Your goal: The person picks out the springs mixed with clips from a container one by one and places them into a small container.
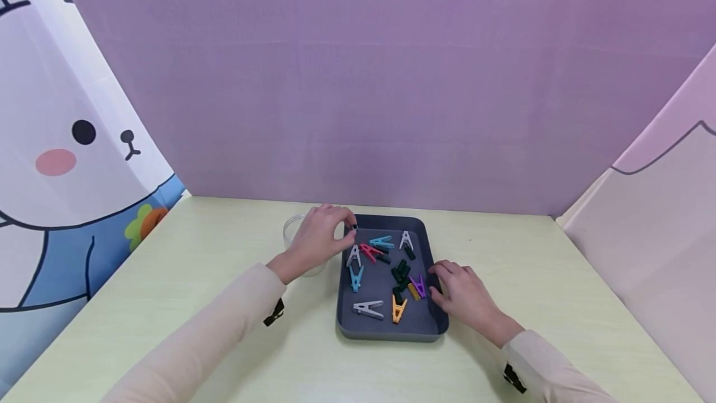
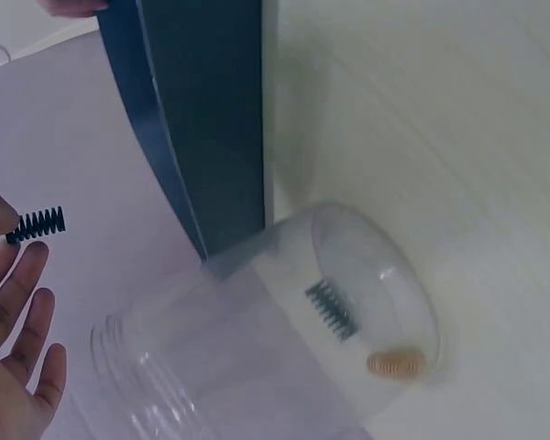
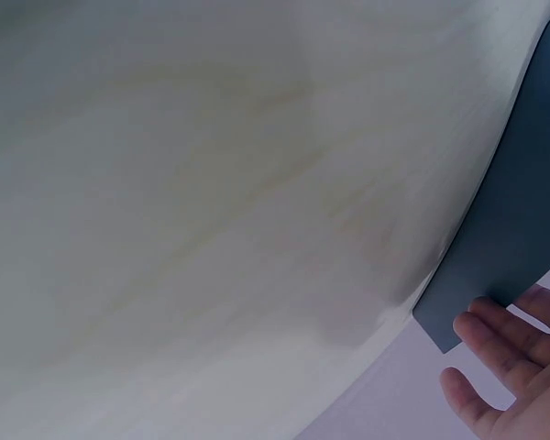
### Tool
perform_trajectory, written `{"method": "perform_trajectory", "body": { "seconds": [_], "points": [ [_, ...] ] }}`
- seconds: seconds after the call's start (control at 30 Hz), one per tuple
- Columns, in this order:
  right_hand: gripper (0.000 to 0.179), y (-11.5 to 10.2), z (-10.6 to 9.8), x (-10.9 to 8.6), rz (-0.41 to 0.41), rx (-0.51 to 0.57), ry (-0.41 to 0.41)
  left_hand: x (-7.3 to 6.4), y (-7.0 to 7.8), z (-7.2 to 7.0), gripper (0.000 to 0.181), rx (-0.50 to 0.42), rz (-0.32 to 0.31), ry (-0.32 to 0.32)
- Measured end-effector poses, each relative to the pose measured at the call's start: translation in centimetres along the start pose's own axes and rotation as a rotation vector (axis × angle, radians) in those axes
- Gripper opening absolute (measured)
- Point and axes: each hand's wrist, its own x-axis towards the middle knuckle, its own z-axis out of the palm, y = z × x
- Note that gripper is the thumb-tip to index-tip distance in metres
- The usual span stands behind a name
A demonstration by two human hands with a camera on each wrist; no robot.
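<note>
My left hand (image 1: 320, 238) pinches a dark coil spring (image 2: 41, 225) between thumb and index finger, over the left rim of the grey tray (image 1: 386, 330). Beside and below that hand stands a clear jar (image 2: 229, 348), partly hidden by it in the head view. Inside the jar lie another dark spring (image 2: 332, 310) and an orange one (image 2: 396, 364). My right hand (image 1: 464, 291) rests at the tray's right rim, its fingers loosely bent against the edge. Several dark springs (image 1: 400, 271) and a yellow spring (image 1: 414, 291) lie in the tray.
Around the springs in the tray are clothespins: red (image 1: 370, 252), purple (image 1: 417, 286), yellow (image 1: 398, 310), grey (image 1: 368, 309), plus blue and white ones. The pale table (image 1: 531, 266) ends at a purple backdrop (image 1: 380, 79), with printed cloth on both sides.
</note>
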Motion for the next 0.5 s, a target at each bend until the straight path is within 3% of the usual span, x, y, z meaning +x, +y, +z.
{"method": "perform_trajectory", "body": {
  "seconds": [0.5],
  "points": [
    [0.028, 0.1, 0.1, 0.0, -0.014, -0.003, 0.016, -0.5, -2.7, -2.5, 0.010, 0.072, -0.055, 0.112]
  ]
}}
